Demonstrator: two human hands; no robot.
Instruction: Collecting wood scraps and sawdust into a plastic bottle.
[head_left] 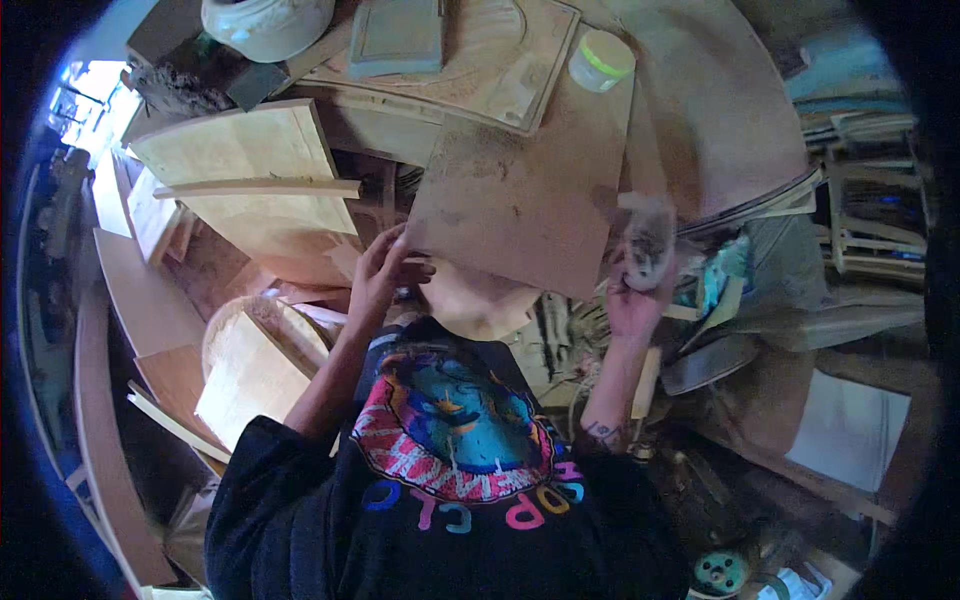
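A flat brown board (510,205) lies in front of me, with dust across its top. My left hand (383,268) is at the board's near left corner, fingers apart; its fingertips are at or very near the edge, and I cannot tell if they touch. My right hand (640,295), beyond the board's right edge, is closed around a see-through, rounded container (650,240), which is blurred and greyish, so its exact kind is unclear. Farther back stands a small jar (601,62) with a yellow-green lid.
Dusty panels (480,60) and a grey-blue block (397,38) lie at the back, near a white tub (267,25). Pale plywood pieces (240,150) lean at the left, above a round wooden piece (265,345). A white sheet (850,430) lies at the right.
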